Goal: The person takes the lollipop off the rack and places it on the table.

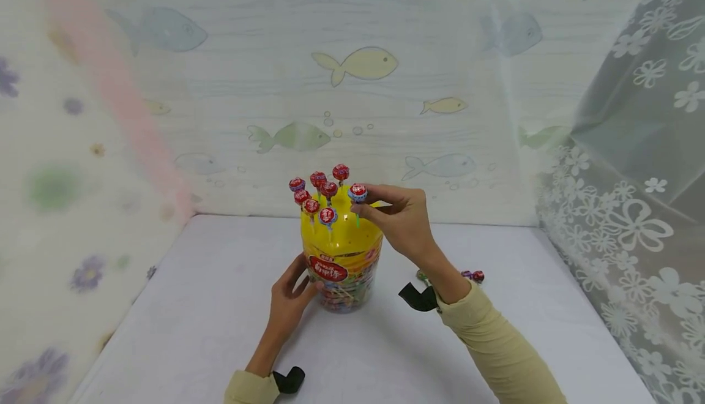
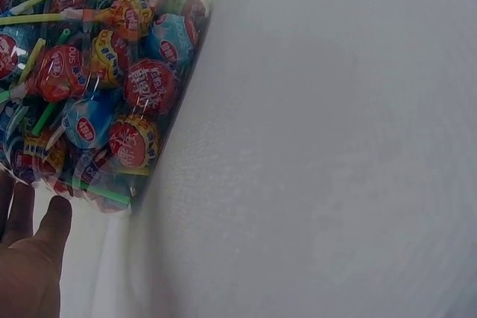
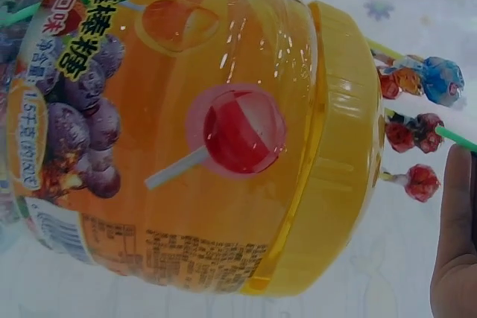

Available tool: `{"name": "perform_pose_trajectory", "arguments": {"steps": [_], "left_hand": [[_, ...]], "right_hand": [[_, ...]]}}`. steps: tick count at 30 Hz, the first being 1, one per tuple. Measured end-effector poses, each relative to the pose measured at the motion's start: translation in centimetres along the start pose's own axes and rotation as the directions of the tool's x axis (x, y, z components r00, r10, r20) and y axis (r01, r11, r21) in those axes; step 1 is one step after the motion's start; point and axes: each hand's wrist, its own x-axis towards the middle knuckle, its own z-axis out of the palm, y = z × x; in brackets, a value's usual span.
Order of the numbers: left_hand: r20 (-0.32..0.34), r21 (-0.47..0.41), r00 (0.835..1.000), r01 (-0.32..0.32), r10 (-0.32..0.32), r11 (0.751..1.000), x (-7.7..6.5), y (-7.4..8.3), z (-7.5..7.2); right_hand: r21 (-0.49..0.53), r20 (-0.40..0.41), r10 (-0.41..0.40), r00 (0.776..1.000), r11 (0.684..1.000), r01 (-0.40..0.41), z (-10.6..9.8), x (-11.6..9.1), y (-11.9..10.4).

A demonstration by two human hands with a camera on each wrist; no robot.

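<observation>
So, jar: I see it stand upright on the white table, near the middle of my head view, with lots of wrapped candy inside.
Lid: It is yellow and sits on top of the jar.
Pops: I count seven standing in the lid, sticks down, mostly on its left and back parts.
Left hand: It holds the low left side of the jar, thumb in front. I cannot see all its fingers.
Right hand: It pinches one more pop over the right part of the lid.
Green stick: It is on the pinched pop. In my right wrist view, its tip shows apart from the lid.
Loose candy: Some lies on the table, right of the jar, partly hidden by the right wrist.
Sleeves: Both are pale yellow.
Back cloth: It has yellow, green and blue fish on it.
</observation>
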Motion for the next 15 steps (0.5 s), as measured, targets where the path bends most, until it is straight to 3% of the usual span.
{"name": "perform_pose_trajectory", "arguments": {"steps": [15], "left_hand": [[-0.014, -0.007, 0.999, 0.030, -0.030, 1.000, -0.1, 0.0, 0.0]], "right_hand": [[0.009, -0.059, 0.009, 0.998, 1.000, -0.009, -1.6, -2.0, 1.3]]}}
